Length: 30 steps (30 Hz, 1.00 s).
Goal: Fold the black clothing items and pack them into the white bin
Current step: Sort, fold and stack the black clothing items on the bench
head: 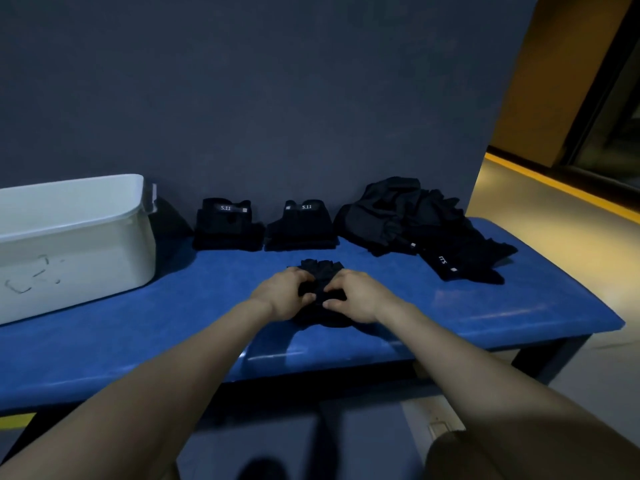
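Left hand [287, 292], right hand [353, 296] close together, fingers curled into small bunched black fabric garment [320, 271] at centre of blue padded surface [207, 327]. Step, by judgement: folding in progress. Next needs: flatten the fold, set it with the others.

Two folded black stacks [228, 225] at 12 o'clock. Unfolded black pile [415, 220] at 2 o'clock. White plastic bin [69, 244] at 10 o'clock, well apart; contents hidden.

We read "5.11" in pale figures on the waistband of the left folded stack [227, 225], and again on the right folded stack [302, 227]. A garment in the loose pile [420, 225] bore a small sideways mark, probably the same, too turned to read surely.
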Each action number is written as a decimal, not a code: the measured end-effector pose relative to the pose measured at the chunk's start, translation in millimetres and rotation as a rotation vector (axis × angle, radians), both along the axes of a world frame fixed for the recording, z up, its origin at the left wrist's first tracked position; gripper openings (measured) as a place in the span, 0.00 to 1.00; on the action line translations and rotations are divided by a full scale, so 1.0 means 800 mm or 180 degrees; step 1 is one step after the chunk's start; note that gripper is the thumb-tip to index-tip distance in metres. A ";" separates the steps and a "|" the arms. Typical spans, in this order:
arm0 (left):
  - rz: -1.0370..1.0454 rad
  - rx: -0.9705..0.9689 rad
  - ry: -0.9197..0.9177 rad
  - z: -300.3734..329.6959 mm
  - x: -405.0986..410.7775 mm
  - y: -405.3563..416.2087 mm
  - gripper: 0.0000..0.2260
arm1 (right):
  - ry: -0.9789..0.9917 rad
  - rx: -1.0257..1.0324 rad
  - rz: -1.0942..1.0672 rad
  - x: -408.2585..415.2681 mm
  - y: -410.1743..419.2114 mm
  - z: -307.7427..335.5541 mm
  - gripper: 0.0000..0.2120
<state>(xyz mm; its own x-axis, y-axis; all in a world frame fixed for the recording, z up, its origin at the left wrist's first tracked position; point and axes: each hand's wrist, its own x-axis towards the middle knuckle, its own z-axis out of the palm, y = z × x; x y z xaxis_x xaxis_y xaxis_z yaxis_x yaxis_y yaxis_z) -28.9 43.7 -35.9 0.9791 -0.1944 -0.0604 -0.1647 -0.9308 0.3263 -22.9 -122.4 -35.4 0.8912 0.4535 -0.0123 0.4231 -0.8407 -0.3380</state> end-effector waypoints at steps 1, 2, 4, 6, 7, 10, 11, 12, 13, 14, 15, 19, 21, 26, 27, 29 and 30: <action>0.0027 -0.0031 -0.0134 0.005 0.006 -0.006 0.18 | -0.0029 0.0111 -0.0068 0.005 -0.006 0.003 0.18; 0.0041 -0.0115 -0.0281 0.010 0.012 -0.015 0.16 | -0.0070 0.0238 -0.0182 0.010 -0.015 0.007 0.17; 0.0003 -0.0374 -0.0487 0.021 0.026 -0.037 0.14 | -0.0239 0.0389 -0.0452 0.022 -0.039 0.015 0.16; -0.0137 -0.0582 -0.0482 0.028 0.040 -0.069 0.14 | -0.0381 0.0376 -0.0756 0.034 -0.070 0.019 0.15; -0.0216 -0.0651 -0.0446 0.029 0.047 -0.086 0.15 | -0.0439 0.0336 -0.0914 0.039 -0.087 0.020 0.15; -0.0415 -0.0762 -0.0399 0.026 0.066 -0.137 0.16 | -0.0533 0.0216 -0.1337 0.048 -0.138 0.020 0.16; -0.0471 -0.0783 -0.0380 0.023 0.071 -0.153 0.16 | -0.0575 0.0143 -0.1454 0.050 -0.154 0.020 0.16; -0.0520 -0.0790 -0.0355 0.020 0.077 -0.168 0.16 | -0.0582 0.0050 -0.1555 0.050 -0.168 0.018 0.16; -0.0566 -0.0787 -0.0329 0.016 0.082 -0.182 0.16 | -0.0555 -0.0051 -0.1621 0.050 -0.181 0.017 0.17; -0.0607 -0.0778 -0.0307 0.012 0.086 -0.193 0.17 | -0.0491 -0.0148 -0.1653 0.050 -0.192 0.014 0.19; -0.0646 -0.0756 -0.0289 0.008 0.089 -0.203 0.17 | -0.0430 -0.0227 -0.1658 0.049 -0.201 0.010 0.20; -0.0704 -0.0722 -0.0178 -0.010 0.097 -0.223 0.16 | -0.0474 -0.0216 -0.1607 0.048 -0.215 -0.007 0.19; -0.0693 -0.0723 -0.0143 -0.016 0.098 -0.226 0.16 | -0.0601 -0.0207 -0.1560 0.049 -0.216 -0.010 0.16; -0.0640 -0.0739 -0.0074 -0.019 0.095 -0.223 0.16 | -0.0669 -0.0050 -0.1507 0.048 -0.218 -0.008 0.09; -0.0623 -0.0770 -0.0061 -0.018 0.094 -0.221 0.16 | -0.0641 -0.0060 -0.1493 0.048 -0.217 -0.007 0.10; -0.0604 -0.0790 -0.0055 -0.016 0.092 -0.220 0.16 | -0.0581 -0.0108 -0.1472 0.047 -0.218 -0.007 0.10; -0.0598 -0.0790 -0.0055 -0.015 0.090 -0.220 0.16 | -0.0540 -0.0111 -0.1451 0.046 -0.218 -0.007 0.10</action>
